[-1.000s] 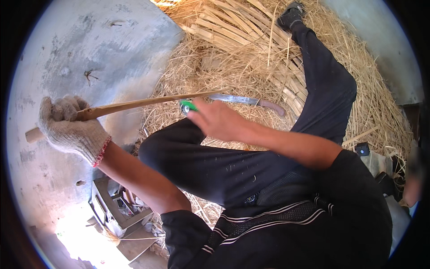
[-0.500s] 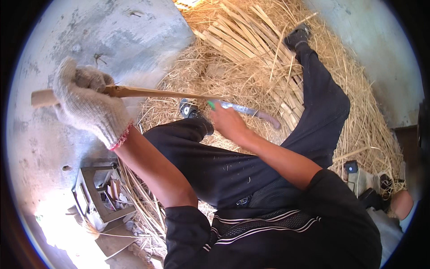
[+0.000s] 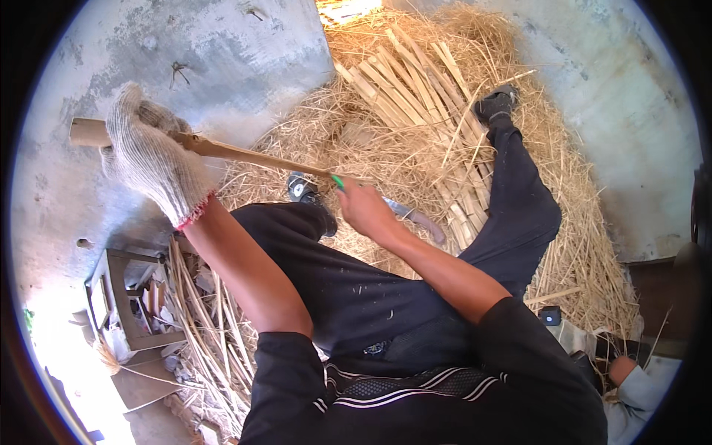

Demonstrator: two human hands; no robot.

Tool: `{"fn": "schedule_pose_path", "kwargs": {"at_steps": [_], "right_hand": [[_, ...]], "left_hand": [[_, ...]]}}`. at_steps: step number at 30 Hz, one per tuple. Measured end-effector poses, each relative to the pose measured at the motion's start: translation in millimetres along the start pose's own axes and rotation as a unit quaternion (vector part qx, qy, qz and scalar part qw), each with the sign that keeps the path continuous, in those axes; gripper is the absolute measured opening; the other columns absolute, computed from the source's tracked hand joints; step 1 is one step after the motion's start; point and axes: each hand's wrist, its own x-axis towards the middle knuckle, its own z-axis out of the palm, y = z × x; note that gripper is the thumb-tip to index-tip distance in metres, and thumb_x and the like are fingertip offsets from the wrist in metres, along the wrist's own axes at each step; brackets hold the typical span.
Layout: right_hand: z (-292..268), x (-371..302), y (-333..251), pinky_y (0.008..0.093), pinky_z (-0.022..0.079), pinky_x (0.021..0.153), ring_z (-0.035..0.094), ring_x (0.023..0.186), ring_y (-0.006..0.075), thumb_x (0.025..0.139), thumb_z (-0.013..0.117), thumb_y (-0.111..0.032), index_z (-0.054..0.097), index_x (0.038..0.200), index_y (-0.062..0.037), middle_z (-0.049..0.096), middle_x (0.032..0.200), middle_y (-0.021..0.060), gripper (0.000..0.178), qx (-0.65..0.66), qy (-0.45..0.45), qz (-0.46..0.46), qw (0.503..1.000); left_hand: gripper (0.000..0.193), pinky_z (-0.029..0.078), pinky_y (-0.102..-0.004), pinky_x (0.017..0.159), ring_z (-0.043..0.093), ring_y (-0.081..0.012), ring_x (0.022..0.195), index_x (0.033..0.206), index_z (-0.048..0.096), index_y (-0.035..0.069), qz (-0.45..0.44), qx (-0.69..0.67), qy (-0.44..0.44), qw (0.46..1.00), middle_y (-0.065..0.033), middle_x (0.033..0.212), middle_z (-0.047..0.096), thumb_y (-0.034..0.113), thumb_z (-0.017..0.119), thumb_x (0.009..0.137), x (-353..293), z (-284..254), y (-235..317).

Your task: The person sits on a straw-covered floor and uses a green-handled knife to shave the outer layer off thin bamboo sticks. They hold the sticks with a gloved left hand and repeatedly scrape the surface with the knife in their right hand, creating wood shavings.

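My left hand, in a whitish knitted glove with a red-edged cuff, is raised at the left and wrapped round a bamboo strip. The strip's blunt, wider end sticks out left of the glove. Its long thin part slants down to the right, toward my bare right hand. That hand is closed, and a small green piece shows at its fingertips, against the strip. What it belongs to is hidden. Just beyond my right hand a large knife with a brownish handle lies on the straw, its blade partly covered from view.
Several split bamboo strips lie in a pile on straw between my outstretched legs. A pale wall stands at the left. A small frame-like stand holds odds and ends, beside thin canes. Another person's hand shows lower right.
The strip now slopes more steeply down to the right. My right hand has come slightly left and lower, with the green piece now at the strip. The whole view has shifted a little.
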Motion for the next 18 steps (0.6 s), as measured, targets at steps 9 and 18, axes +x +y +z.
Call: {"fn": "schedule_pose_path", "kwargs": {"at_steps": [9,18], "right_hand": [[11.1,-10.7,24.6,0.0529,0.052,0.069,0.066,0.079,0.0451,0.094,0.052,-0.017,0.057,0.113,0.0037,0.065,0.083,0.0306,0.028,-0.08,-0.03,0.02,0.996],[34.9,-20.1,148.2,0.051,0.053,0.078,0.066,0.09,0.0435,0.095,0.051,-0.021,0.059,0.107,0.0095,0.067,0.092,0.0295,0.033,-0.185,-0.103,0.119,0.97]], "left_hand": [[0.035,0.027,-0.0298,0.039,0.033,-0.0092,0.039,0.06,0.039,0.015,0.006,0.003,0.019,1.0,0.002,0.05,0.039,0.006,0.066,0.081,-1.1,-10.9,5.5],[0.034,0.028,-0.0297,0.041,0.033,-0.0095,0.039,0.06,0.039,0.014,0.017,-0.003,0.005,1.0,0.0026,0.05,0.039,0.006,0.065,0.081,-1.8,-5.4,-2.4]]}}
